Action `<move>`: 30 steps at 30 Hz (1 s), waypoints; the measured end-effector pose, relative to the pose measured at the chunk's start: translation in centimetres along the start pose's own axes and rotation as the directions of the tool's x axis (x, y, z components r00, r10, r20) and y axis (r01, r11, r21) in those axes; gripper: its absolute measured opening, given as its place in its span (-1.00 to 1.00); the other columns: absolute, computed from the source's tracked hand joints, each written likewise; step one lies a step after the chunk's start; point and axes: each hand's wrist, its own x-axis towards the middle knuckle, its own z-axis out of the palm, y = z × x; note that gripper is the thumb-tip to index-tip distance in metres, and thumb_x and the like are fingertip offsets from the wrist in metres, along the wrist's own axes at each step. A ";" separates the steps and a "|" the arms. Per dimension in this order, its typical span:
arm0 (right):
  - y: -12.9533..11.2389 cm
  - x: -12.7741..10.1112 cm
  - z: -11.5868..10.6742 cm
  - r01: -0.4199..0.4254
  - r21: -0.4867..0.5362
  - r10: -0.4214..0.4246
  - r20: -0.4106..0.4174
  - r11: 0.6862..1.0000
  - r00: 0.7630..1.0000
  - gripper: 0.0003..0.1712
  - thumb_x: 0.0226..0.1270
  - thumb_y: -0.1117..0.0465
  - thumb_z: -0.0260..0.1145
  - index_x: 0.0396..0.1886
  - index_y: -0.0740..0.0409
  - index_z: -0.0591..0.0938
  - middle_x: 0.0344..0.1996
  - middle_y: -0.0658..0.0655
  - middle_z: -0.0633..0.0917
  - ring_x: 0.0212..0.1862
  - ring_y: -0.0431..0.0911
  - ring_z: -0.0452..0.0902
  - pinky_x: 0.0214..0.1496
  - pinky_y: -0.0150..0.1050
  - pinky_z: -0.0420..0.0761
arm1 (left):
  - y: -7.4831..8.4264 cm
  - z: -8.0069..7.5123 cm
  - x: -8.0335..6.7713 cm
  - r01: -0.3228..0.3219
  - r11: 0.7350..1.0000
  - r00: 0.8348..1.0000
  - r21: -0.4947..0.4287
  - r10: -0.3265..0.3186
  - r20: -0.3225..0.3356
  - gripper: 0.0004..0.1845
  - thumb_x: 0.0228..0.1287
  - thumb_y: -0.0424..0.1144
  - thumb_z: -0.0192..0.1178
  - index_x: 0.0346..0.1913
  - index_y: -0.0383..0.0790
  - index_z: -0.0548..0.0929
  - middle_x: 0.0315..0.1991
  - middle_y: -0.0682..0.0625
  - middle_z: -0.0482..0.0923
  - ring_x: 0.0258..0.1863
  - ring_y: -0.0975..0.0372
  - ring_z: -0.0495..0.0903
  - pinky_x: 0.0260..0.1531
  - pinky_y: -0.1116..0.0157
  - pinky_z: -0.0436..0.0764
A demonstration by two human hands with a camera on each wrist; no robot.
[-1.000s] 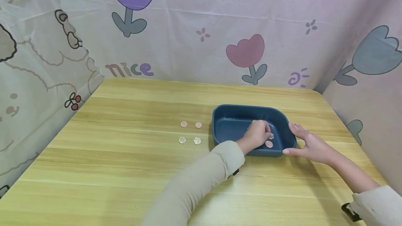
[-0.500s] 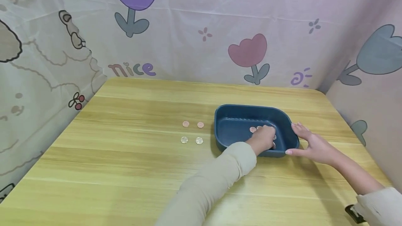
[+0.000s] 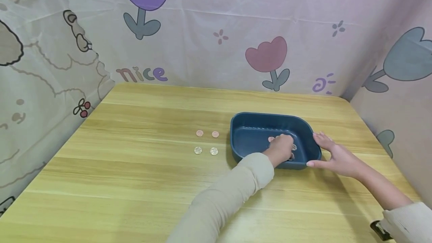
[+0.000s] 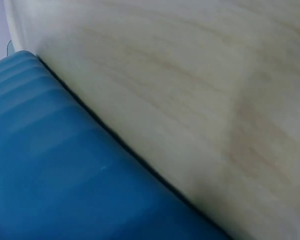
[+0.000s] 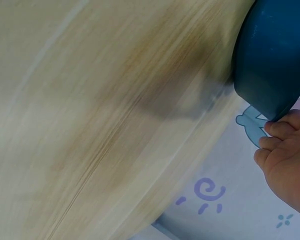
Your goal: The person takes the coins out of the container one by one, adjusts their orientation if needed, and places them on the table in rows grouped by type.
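Observation:
A dark blue tray stands on the wooden table, right of centre. My left hand reaches into it with fingers curled down over several coins on the tray floor; whether it pinches one is hidden. My right hand rests against the tray's right end, thumb at the near corner and straight fingers along the rim. The right wrist view shows the right hand's fingers beside the tray. Only the tray wall and table show in the left wrist view.
Two pink coins and two silver coins lie in a small square left of the tray. Printed cloth walls close off the table at the back, left and right. Bare wood lies to the left and near the front edge.
My left hand slid slightly right and nearer inside the tray, covering a pink coin near the front wall. The right hand has stayed on the tray.

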 end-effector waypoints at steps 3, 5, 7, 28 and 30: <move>0.0 0.0 0.0 0.003 -0.005 -0.003 -0.001 1.000 1.000 0.11 0.04 -0.01 0.42 0.37 0.47 0.03 0.34 0.56 0.05 0.40 0.40 -0.20 0.26 0.37 -0.05 | -0.2 -0.3 -0.2 0.005 1.000 1.000 -0.008 -0.005 -0.019 -0.92 0.10 -0.20 0.32 -0.48 0.01 0.62 -0.50 0.22 0.61 -0.59 0.39 0.39 -0.40 0.44 0.42; 0.0 0.0 0.1 0.003 -0.008 -0.003 -0.001 1.000 1.000 0.11 0.04 -0.01 0.42 0.38 0.46 0.03 0.34 0.55 0.06 0.40 0.40 -0.20 0.27 0.37 -0.05 | -0.4 -0.6 -0.4 0.011 0.999 1.000 -0.035 -0.011 -0.022 -0.85 0.14 -0.22 0.28 -0.54 -0.02 0.57 -0.59 0.20 0.52 -0.64 0.37 0.33 -0.46 0.43 0.40; 0.1 0.0 0.1 0.004 -0.007 -0.004 0.000 1.000 1.000 0.11 0.05 -0.01 0.42 0.38 0.46 0.03 0.34 0.55 0.05 0.40 0.39 -0.20 0.27 0.37 -0.05 | -0.7 -0.9 -0.7 0.002 0.998 1.000 -0.068 -0.004 -0.026 -0.74 0.20 -0.26 0.21 -0.63 -0.06 0.47 -0.68 0.15 0.39 -0.67 0.35 0.27 -0.57 0.44 0.34; 0.0 0.1 0.1 -0.007 -0.006 0.007 0.000 1.000 1.000 0.12 0.04 -0.01 0.43 0.38 0.45 0.02 0.35 0.55 0.03 0.40 0.39 -0.21 0.28 0.35 -0.06 | -5.8 -4.5 -4.5 -0.131 0.771 0.984 -0.623 0.024 -0.177 -0.82 0.29 -0.31 0.14 -0.43 -0.32 0.61 -0.57 -0.09 0.64 -0.56 0.21 0.64 -0.68 0.52 0.45; 0.0 0.1 0.1 -0.007 -0.003 0.007 0.003 1.000 1.000 0.12 0.04 -0.01 0.43 0.39 0.45 0.01 0.35 0.54 0.03 0.40 0.39 -0.21 0.28 0.35 -0.06 | -6.4 -4.7 -4.9 -0.141 0.756 0.983 -0.640 0.029 -0.183 -0.83 0.29 -0.32 0.13 -0.42 -0.33 0.61 -0.53 -0.12 0.66 -0.51 0.17 0.67 -0.63 0.52 0.49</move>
